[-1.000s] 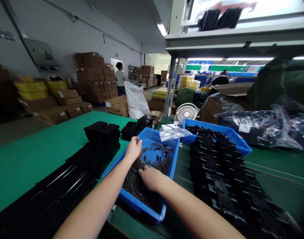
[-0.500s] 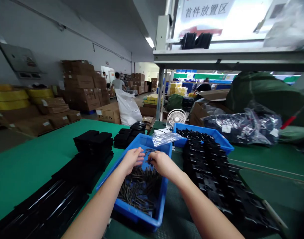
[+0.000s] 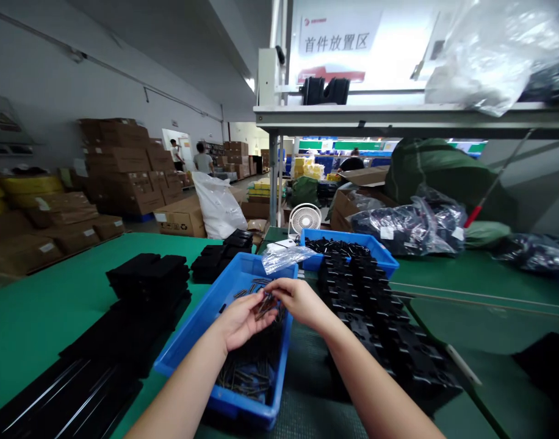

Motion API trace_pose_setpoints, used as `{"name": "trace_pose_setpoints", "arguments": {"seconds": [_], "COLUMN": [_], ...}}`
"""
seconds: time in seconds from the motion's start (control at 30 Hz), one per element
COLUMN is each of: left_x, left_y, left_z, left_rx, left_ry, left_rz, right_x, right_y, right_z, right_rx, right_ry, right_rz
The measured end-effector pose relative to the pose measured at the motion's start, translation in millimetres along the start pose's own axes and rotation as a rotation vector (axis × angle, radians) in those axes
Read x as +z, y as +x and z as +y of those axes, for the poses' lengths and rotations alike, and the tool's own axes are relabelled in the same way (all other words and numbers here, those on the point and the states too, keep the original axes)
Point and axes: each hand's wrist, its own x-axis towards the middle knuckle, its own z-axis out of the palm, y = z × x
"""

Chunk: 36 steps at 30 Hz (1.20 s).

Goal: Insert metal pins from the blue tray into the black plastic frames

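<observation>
Left hand [image 3: 243, 320] cupped, palm up; right hand [image 3: 300, 303] pinching a small bunch of dark metal pins [image 3: 265, 305] against it, above a blue plastic tray [image 3: 243, 405]. Tray stands on a green bench mat [image 3: 46, 299] among stacked black moulded parts [image 3: 146, 274]. Cardboard cartons [image 3: 119, 171] line the far wall; a person [image 3: 203, 160] stands beyond a white sack [image 3: 218, 207].

Open air above the blue plastic tray [image 3: 188, 341] for the left hand [image 3: 243, 320] and right hand [image 3: 298, 302]. Sideways, the tray rim blocks first, then stacked black blocks [image 3: 146, 274] on the left, black plastic parts [image 3: 366, 305] on the right. Plastic bag [image 3: 282, 260] overhangs the far corner.
</observation>
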Motion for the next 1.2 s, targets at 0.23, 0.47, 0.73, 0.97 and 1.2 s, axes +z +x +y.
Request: {"name": "trace_pose_setpoints", "arguments": {"seconds": [0.23, 0.47, 0.73, 0.97, 1.2], "left_x": [25.2, 54.5, 100.2, 115.8, 125.7], "left_y": [-11, -23, -38, -36, -47], "left_z": [-17, -40, -79, -104, -132], "left_rx": [-0.025, 0.073, 0.375, 0.314, 0.213], "left_ry": [-0.086, -0.081, 0.383, 0.592, 0.437], "left_rz": [-0.068, 0.012, 0.210, 0.167, -0.030], "right_x": [-8, -26, -41, -56, -76], "right_y": [-14, -46, -90, -127, -159], "right_z": [-3, -17, -8, -4, -11], "right_rx": [0.087, 0.110, 0.200, 0.260, 0.208], "right_ry": [0.443, 0.572, 0.725, 0.702, 0.390], "right_rz": [0.054, 0.155, 0.317, 0.310, 0.341]}}
